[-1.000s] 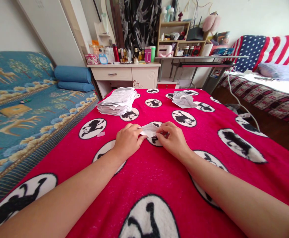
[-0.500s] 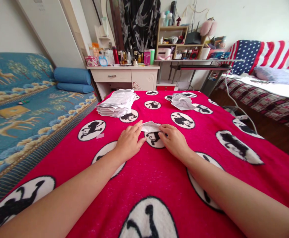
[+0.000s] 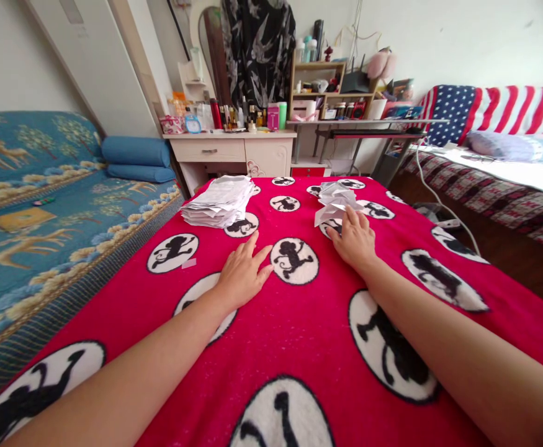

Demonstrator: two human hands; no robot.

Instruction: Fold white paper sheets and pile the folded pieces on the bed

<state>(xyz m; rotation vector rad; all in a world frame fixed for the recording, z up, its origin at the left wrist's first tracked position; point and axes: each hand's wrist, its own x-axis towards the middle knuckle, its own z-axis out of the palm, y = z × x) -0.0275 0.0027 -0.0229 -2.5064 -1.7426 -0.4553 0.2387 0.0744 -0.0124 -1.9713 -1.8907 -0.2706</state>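
My left hand (image 3: 243, 273) rests on the red blanket with its fingers spread and nothing in them. Farther forward on the right, my right hand (image 3: 355, 239) has a folded white paper (image 3: 326, 214) at its fingertips. That paper is in front of a small heap of folded papers (image 3: 336, 191) and overlaps it in view. Part of the held paper is hidden behind my fingers. A thick stack of white sheets (image 3: 219, 200) lies beyond my left hand, its edges uneven.
The red blanket (image 3: 271, 335) with monkey ovals covers the surface. A small pale scrap (image 3: 189, 263) lies left of my left hand. A blue sofa (image 3: 66, 217) flanks the left side, a dresser (image 3: 266, 155) stands at the back, and a bed (image 3: 494, 198) is on the right.
My right hand has moved forward and right, taking the folded paper from between both hands to the small heap. My left hand has let go of it and stays near its place.
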